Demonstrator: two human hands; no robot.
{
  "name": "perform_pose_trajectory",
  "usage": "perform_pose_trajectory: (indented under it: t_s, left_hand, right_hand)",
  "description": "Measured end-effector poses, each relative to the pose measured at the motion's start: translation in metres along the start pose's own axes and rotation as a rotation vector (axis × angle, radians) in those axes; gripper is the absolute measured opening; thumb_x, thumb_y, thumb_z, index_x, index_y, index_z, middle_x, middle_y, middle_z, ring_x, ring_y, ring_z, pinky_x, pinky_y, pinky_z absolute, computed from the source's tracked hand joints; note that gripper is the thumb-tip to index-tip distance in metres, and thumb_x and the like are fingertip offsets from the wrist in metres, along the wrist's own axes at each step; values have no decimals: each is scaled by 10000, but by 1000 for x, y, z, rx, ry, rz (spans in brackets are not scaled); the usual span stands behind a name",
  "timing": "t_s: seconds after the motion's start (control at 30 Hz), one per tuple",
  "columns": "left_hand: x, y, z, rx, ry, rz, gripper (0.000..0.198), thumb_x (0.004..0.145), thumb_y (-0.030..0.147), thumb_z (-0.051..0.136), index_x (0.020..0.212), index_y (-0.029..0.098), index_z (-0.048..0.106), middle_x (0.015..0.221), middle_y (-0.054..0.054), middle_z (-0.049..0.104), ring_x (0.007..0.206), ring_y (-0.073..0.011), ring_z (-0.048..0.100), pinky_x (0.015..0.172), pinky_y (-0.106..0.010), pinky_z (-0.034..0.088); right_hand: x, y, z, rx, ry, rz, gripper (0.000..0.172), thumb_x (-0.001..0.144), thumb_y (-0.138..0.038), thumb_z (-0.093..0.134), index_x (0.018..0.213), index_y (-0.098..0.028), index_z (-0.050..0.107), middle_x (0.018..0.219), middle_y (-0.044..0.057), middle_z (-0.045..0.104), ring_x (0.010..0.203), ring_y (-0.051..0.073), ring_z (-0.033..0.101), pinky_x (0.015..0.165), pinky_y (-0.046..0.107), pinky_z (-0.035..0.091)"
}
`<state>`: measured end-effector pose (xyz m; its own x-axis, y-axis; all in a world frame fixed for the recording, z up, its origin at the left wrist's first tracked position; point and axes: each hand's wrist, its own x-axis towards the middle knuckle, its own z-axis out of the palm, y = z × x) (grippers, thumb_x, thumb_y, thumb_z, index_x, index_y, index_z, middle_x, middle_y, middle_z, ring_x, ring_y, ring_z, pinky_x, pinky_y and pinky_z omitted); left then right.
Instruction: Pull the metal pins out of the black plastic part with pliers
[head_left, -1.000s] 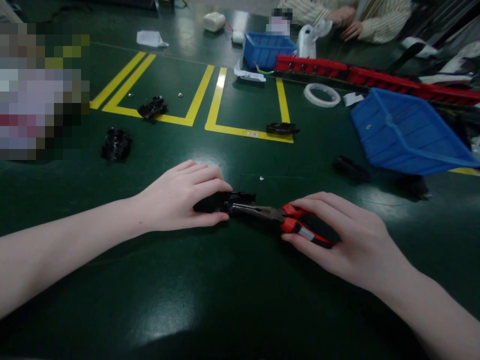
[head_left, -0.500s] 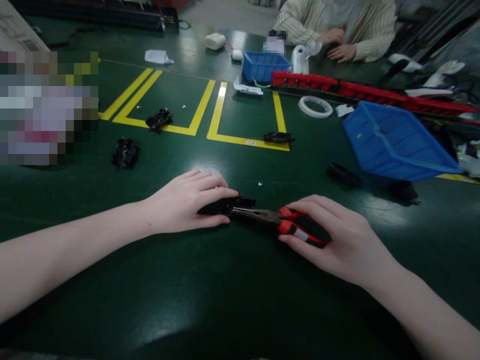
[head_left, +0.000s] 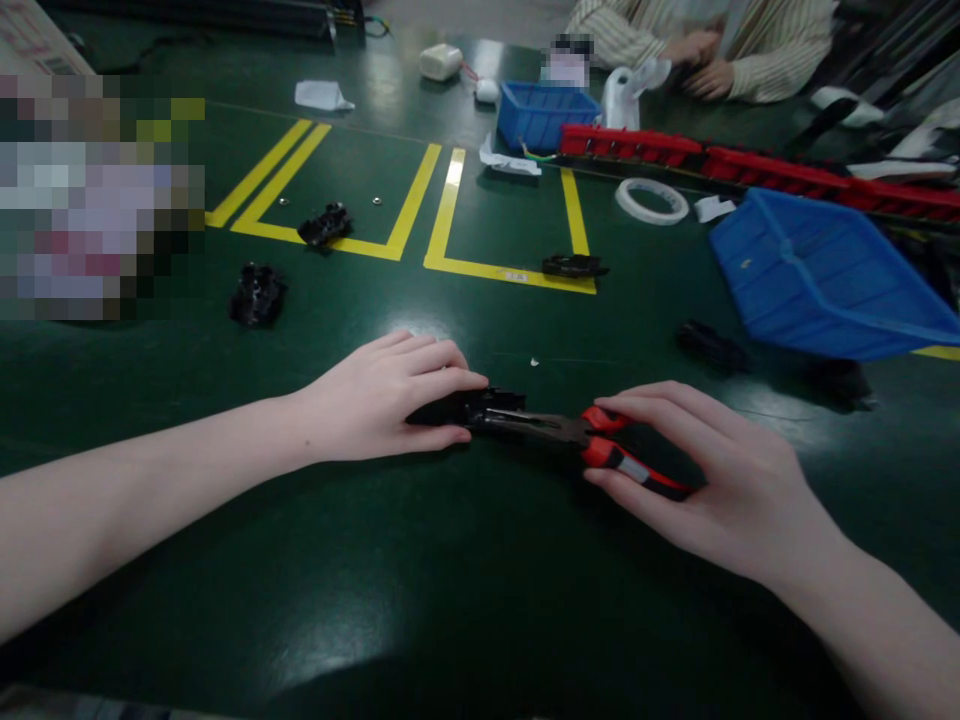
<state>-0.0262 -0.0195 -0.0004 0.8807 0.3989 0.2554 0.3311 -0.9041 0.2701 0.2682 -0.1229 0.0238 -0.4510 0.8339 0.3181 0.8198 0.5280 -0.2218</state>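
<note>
On the dark green table, my left hand (head_left: pixel 409 395) is closed around a black plastic part (head_left: pixel 504 398), whose right end sticks out past my fingertips. My right hand (head_left: pixel 720 480) grips the red and black handles of the long-nose pliers (head_left: pixel 555 428). Their jaws point left and lie against the part, close to my left thumb. Whether the jaws pinch anything there is too dark to tell. A tiny white scrap (head_left: pixel 534 362) lies just beyond the part.
Black parts lie farther off, one at the left (head_left: pixel 257 295) and one on yellow tape (head_left: pixel 326 227). A blue bin (head_left: pixel 840 275) stands at right, near a white tape roll (head_left: pixel 652 201). Behind are a red strip (head_left: pixel 637 143), a small blue bin (head_left: pixel 544 115) and a co-worker's hands (head_left: pixel 705 65).
The whole view has shifted, so the table's things appear farther right and slightly higher. My right hand and the pliers sit a little farther from my left hand, which keeps its hold.
</note>
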Motion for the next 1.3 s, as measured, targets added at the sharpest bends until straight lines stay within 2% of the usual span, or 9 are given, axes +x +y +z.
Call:
perform_pose_trajectory:
  t_s: [0.47,1.0,1.3]
  left_hand:
    - [2,1,-1,7,-15,-1,402,943,378,631,1275,152,609,1129,-80,668,964,-213,624,793,-339,477]
    - [2,0,-2,-37,-47,-25,404,949,378,618,1293,168,592,1158,-80,654,1005,-217,615,827,-352,470]
    - [3,5,-1,-78,-56,-53,394,945,354,605,1296,180,569,1179,-95,654,1057,-231,626,884,-382,502]
  right_hand:
    - [1,-1,9,70,-61,56,337,884,-425,656,1165,-250,594,1059,87,695,889,259,694,686,384,568]
    - [3,1,12,52,-144,49,324,915,-474,591,1065,-187,580,955,91,675,780,211,657,631,332,519]
    - [6,-2,8,54,-142,108,309,842,-417,689,1031,-185,614,948,80,682,803,217,672,648,335,538]
